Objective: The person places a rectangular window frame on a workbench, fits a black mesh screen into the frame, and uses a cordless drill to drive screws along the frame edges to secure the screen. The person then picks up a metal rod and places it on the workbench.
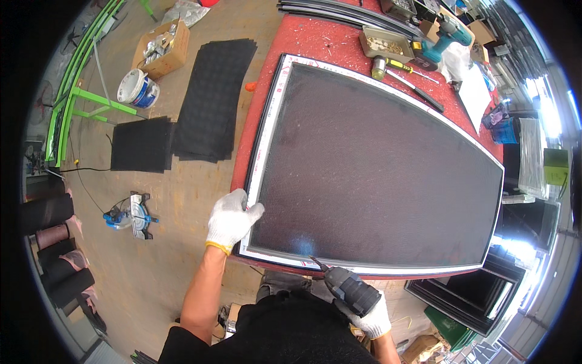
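A framed mesh screen [388, 164] lies flat before me, its white-faced border [271, 127] running around dark mesh. My left hand [232, 219], in a white knit glove, grips the border near its near-left corner, thumb on top. In my gloved right hand [374, 316] is a black power drill [351, 290]. Its bit points up and left to the screen's near edge, where a bright spot of light falls on the mesh. From here I cannot tell whether the tip touches the border. The drill's body hides part of my right fingers.
Under the screen is a red worktable [303, 39]. Along its far side are a mallet [379, 68], a screwdriver [400, 65], a tray of small parts [386, 43] and a teal drill [445, 41]. Mesh sheets [212, 100], a bucket [138, 89] and a blue saw [130, 215] occupy the floor leftward.
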Available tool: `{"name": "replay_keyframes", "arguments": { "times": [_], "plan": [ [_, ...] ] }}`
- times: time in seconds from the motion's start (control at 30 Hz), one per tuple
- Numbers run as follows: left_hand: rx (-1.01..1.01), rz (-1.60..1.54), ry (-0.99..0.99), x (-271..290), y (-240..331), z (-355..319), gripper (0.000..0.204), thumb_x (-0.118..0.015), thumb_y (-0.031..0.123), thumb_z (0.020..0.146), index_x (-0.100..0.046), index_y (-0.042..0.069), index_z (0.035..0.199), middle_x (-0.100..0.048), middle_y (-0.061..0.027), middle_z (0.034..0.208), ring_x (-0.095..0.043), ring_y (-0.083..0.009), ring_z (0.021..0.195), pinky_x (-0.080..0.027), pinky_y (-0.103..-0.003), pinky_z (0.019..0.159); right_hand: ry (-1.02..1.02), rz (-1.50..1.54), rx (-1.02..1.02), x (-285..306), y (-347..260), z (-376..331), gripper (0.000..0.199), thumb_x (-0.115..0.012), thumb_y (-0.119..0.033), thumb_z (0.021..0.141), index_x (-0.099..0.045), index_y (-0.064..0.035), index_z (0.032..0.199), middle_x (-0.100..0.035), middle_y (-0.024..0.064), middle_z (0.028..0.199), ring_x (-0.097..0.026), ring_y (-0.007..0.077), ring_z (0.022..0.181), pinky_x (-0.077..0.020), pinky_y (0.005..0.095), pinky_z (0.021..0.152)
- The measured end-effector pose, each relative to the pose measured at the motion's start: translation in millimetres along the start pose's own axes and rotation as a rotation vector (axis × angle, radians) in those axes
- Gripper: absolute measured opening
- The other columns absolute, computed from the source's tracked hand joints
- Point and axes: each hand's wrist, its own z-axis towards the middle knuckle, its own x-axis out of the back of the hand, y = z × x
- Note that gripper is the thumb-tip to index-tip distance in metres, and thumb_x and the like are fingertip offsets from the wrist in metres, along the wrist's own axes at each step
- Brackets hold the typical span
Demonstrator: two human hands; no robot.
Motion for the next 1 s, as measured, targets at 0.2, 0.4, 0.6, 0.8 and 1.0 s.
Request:
{"name": "replay_keyframes", "arguments": {
  "times": [0.2,0.4,0.6,0.8,1.0],
  "plan": [
    [-0.036,-0.008,0.016,-1.3,-0.2,-1.9,0.046,-0.085,0.042,0.091,-0.067,0.000,0.093,-0.069,-0.0263,0.088,-0.069,-0.0475,0.085,-0.054,-0.055,0.078,0.011,0.055,-0.044,6.6,-3.6,-0.1,0.033,-0.093,-0.028,0.089,-0.083,-0.0090,0.114,-0.086,0.0112,0.104,-0.085,0.0296,0.098,-0.0678,0.0395,0.093],
    [-0.062,-0.044,0.067,-6.9,-4.2,-8.6,0.046,-0.084,0.041,0.094,-0.064,0.000,0.091,-0.066,-0.0266,0.088,-0.067,-0.0482,0.088,-0.052,-0.056,0.080,-0.016,0.052,-0.005,9.8,-6.8,0.8,0.031,-0.092,-0.022,0.089,-0.083,-0.0095,0.116,-0.086,0.0110,0.108,-0.085,0.0304,0.101,-0.0674,0.0398,0.096],
    [-0.251,0.104,0.189,-15.0,-6.4,-1.5,0.048,-0.076,0.049,0.099,-0.078,0.002,0.111,-0.077,-0.0267,0.104,-0.073,-0.0490,0.103,-0.059,-0.055,0.093,0.001,-0.208,0.308,25.3,-7.2,7.4,0.036,-0.087,-0.013,0.090,-0.082,-0.0082,0.125,-0.083,0.0139,0.125,-0.082,0.0371,0.113,-0.0645,0.0460,0.103],
    [-0.140,0.025,0.107,-6.1,-5.5,-0.2,0.046,-0.081,0.047,0.096,-0.074,0.003,0.105,-0.075,-0.0250,0.099,-0.075,-0.0468,0.098,-0.059,-0.054,0.088,-0.047,-0.313,0.248,28.5,-7.0,6.5,0.029,-0.089,-0.019,0.089,-0.084,-0.0088,0.116,-0.084,0.0136,0.109,-0.081,0.0362,0.097,-0.0635,0.0449,0.089],
    [-0.245,0.077,0.144,-6.3,-3.4,-2.2,0.046,-0.081,0.048,0.097,-0.076,0.003,0.106,-0.077,-0.0219,0.098,-0.077,-0.0431,0.092,-0.062,-0.051,0.085,-0.074,-0.246,0.216,23.2,-8.1,11.9,0.035,-0.091,-0.027,0.091,-0.080,-0.0077,0.118,-0.080,0.0144,0.109,-0.079,0.0368,0.094,-0.0622,0.0465,0.083]
  ]
}}
